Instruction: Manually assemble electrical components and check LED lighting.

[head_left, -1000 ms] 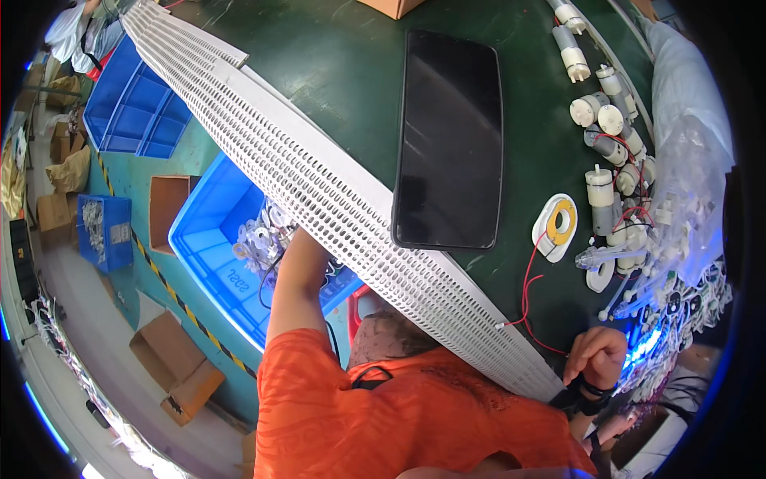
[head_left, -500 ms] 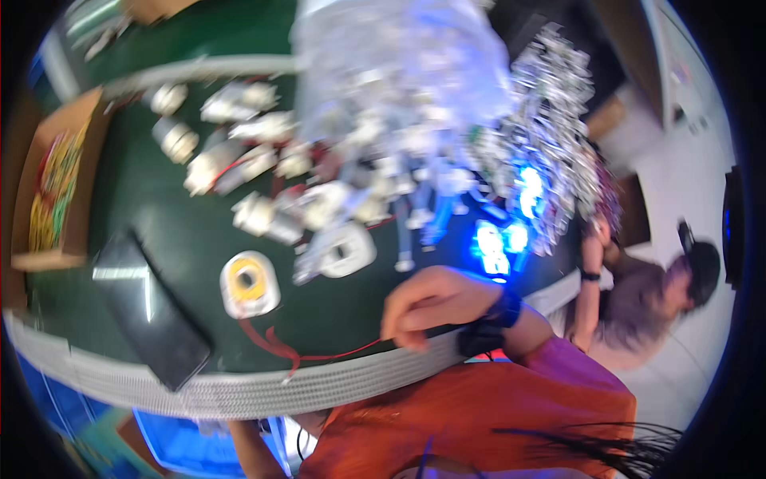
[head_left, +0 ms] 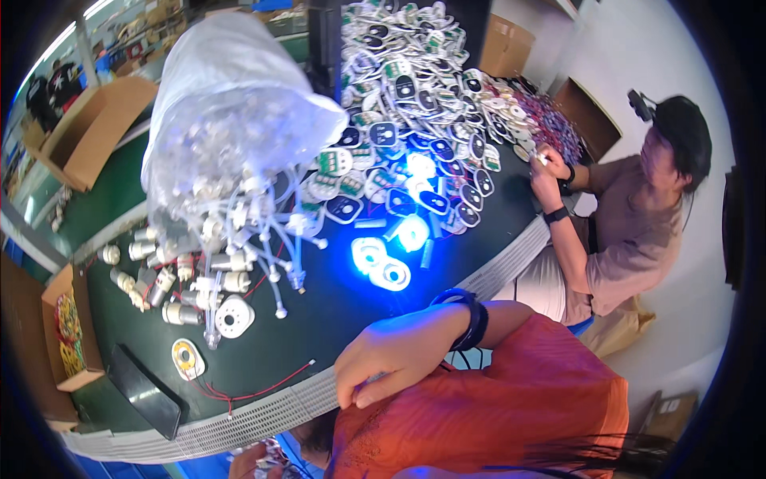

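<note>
Over the table's near edge (head_left: 239, 423) hangs my right hand (head_left: 403, 351), a dark band at its wrist. Its fingers droop loosely, apart, with nothing visible in them. Left of it on the green tabletop lies a white oval part with a yellow ring (head_left: 188, 359); its red wires trail towards my hand but end short of it. My left hand (head_left: 249, 461) is low, below the table edge, beside some small shiny pieces (head_left: 275, 457). Its fingers are mostly hidden and unclear. A black flat case (head_left: 144, 391) lies at the left, near the edge.
A large clear bag (head_left: 231, 120) spills white parts with clear tubes. Small motors (head_left: 183, 313) lie near it. Glowing blue discs (head_left: 389, 273) sit before a heap of oval boards (head_left: 415, 88). A box of coloured wires (head_left: 68, 335) stands left; a co-worker (head_left: 630, 207) sits right.
The view has swung up and to the right, showing more of the heap and the co-worker. My right hand has come away from the red wire's end, over the table edge.
</note>
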Tool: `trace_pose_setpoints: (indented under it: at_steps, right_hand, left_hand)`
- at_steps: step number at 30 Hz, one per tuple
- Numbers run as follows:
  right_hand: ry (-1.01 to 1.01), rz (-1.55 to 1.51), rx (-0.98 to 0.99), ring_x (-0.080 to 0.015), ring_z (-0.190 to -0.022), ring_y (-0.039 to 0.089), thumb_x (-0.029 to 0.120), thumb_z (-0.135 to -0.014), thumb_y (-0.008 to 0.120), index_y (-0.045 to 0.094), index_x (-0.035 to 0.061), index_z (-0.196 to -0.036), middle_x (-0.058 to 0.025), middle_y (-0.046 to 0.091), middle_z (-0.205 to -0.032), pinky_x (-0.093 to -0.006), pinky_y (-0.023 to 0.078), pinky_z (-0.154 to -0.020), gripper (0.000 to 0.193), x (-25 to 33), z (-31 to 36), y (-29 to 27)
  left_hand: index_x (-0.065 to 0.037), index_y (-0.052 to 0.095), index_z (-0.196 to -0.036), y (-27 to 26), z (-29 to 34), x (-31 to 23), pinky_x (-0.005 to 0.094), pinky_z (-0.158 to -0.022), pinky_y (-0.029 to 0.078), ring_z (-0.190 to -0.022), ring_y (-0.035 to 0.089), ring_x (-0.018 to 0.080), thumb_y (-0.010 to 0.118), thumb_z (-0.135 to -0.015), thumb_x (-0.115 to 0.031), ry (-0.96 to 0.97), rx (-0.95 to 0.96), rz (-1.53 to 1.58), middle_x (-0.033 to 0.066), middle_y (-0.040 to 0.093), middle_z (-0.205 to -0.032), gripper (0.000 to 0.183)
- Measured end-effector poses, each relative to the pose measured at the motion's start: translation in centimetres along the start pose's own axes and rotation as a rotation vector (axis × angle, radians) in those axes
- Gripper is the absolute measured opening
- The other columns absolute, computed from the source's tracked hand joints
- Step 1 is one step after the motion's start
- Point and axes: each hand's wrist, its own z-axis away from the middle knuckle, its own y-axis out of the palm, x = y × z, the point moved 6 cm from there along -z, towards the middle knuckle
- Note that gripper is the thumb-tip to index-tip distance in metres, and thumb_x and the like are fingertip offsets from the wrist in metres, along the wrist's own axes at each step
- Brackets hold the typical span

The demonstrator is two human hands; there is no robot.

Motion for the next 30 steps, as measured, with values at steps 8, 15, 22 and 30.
trace_pose_setpoints:
  at_steps: [8, 15, 22, 30]
  right_hand:
    - [0.399, 0.961, -0.852, -0.0313, -0.095, 0.062, 0.020, -0.086, 0.068, 0.065, 0.0062, -0.108, -0.0110, 0.065, -0.102, -0.0405, 0.050, -0.080, 0.026, 1.3, 15.6, -7.9]
    - [0.754, 1.343, -0.904, -0.0258, -0.105, 0.057, 0.021, -0.076, 0.073, 0.061, 0.0155, -0.122, -0.0057, 0.062, -0.107, -0.0421, 0.043, -0.086, 0.048, -3.0, 21.6, -11.8]
    - [0.689, 1.360, -0.848, -0.0282, -0.083, 0.064, 0.023, -0.080, 0.069, 0.067, 0.0141, -0.102, -0.0069, 0.066, -0.086, -0.0421, 0.046, -0.076, 0.025, -4.2, 21.7, -15.8]
    - [0.072, 0.867, -0.864, -0.0298, -0.083, 0.065, 0.006, -0.088, 0.062, 0.064, 0.0050, -0.105, -0.0103, 0.067, -0.092, -0.0375, 0.049, -0.071, 0.017, 6.5, 13.4, -15.0]
  left_hand:
    - [-0.002, 0.057, -0.126, 6.7, -0.1, -16.4, 0.0406, -0.086, 0.050, -0.102, 0.062, 0.0357, 0.065, -0.089, -0.006, 0.499, 0.336, -0.435, 0.0178, 0.064, -0.115, 0.038]
    - [-0.004, 0.058, -0.125, 11.6, 2.4, -21.9, 0.0390, -0.087, 0.049, -0.104, 0.063, 0.0339, 0.065, -0.089, -0.007, 0.800, 0.545, -0.748, 0.0175, 0.063, -0.118, 0.037]
    - [-0.006, 0.062, -0.122, 12.7, -2.1, -23.2, 0.0391, -0.088, 0.050, -0.097, 0.065, 0.0306, 0.069, -0.089, -0.017, 0.660, 0.449, -0.685, 0.0127, 0.068, -0.107, 0.036]
    - [-0.001, 0.063, -0.117, 9.2, -6.6, -24.1, 0.0308, -0.078, 0.053, -0.089, 0.069, 0.0221, 0.068, -0.091, -0.015, 0.570, 0.183, -0.460, 0.0137, 0.069, -0.100, 0.030]
